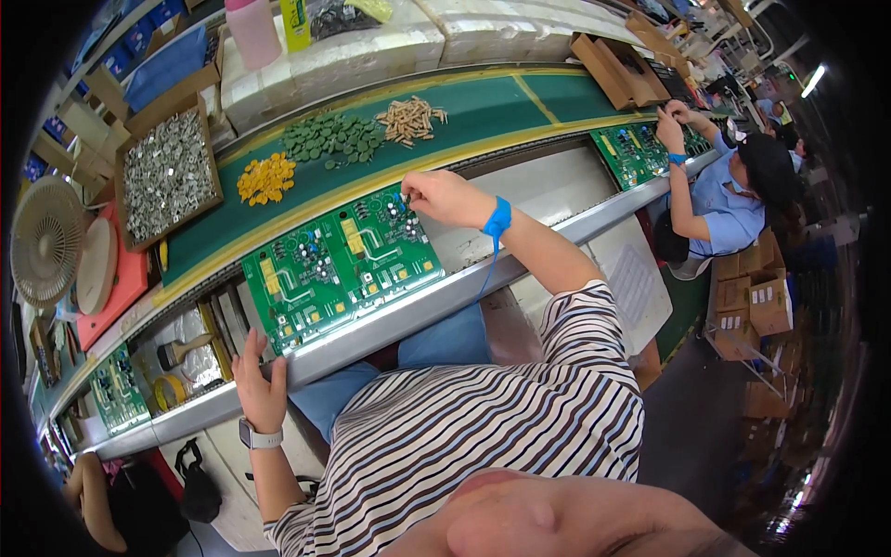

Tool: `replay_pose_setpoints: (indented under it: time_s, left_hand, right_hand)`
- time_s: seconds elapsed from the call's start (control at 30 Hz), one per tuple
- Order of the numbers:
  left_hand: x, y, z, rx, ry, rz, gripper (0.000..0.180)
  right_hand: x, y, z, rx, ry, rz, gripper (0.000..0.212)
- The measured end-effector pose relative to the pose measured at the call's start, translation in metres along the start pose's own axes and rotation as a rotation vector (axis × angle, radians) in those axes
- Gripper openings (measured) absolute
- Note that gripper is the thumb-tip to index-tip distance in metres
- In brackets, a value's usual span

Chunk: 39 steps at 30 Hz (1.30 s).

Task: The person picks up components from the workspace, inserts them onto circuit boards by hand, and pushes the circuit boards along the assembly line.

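Note:
A green circuit board panel (pixel 329 290), with two matching halves side by side, lies across the line's metal rails in front of me. Small components stand along its far part. My right hand (pixel 447 198), a blue strap around its wrist, is at the panel's far right corner. Thumb and fingertips are pinched together there; anything between them is too small or hidden to name. My left hand (pixel 259 382) is at the panel's near left corner by the front rail (pixel 325 349), fingers apart and holding nothing.
Behind the panel, a green work surface bears piles of yellow discs (pixel 266 178), green discs (pixel 332 139) and tan pieces (pixel 411 122). A cardboard box (pixel 217 158) of metal parts and a fan (pixel 48 241) stand left. A co-worker (pixel 715 190) handles another board (pixel 631 156) at right.

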State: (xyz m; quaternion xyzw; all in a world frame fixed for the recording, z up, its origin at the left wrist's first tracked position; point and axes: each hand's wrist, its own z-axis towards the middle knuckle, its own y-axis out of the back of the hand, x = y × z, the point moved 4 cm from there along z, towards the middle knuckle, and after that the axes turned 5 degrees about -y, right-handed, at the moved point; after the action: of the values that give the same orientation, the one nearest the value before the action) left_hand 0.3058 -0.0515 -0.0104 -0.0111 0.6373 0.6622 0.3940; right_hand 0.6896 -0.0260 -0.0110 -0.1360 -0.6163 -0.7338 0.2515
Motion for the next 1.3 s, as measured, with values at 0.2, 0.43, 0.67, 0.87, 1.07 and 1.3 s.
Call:
replay_pose_setpoints:
  time_s: [0.2, 0.43, 0.67, 0.87, 1.07, 1.3]
  left_hand:
    - [-0.029, 0.003, 0.001, 0.128, -0.067, 0.003, 0.056]
    - [-0.064, -0.014, 0.007, 0.231, -0.188, 0.013, 0.064]
    - [-0.079, -0.035, 0.020, 0.312, -0.293, 0.012, 0.067]
    - [-0.075, -0.054, 0.020, 0.303, -0.398, -0.016, 0.069]
    - [-0.075, -0.057, 0.012, 0.281, -0.355, -0.027, 0.070]
    - [-0.070, -0.057, 0.009, 0.233, -0.354, -0.035, 0.069]
  right_hand:
    - [-0.089, 0.056, 0.038, -0.424, -0.218, -0.304, 0.013]
    - [-0.125, 0.044, 0.042, -0.347, -0.297, -0.370, 0.013]
    - [-0.095, 0.057, 0.031, -0.429, -0.317, -0.337, 0.014]
    - [0.009, 0.016, -0.003, -0.207, -0.216, 0.312, 0.014]
    - [0.034, -0.023, -0.013, -0.184, -0.110, 0.195, 0.011]
    - [0.024, -0.029, -0.010, -0.156, -0.188, 0.131, 0.013]
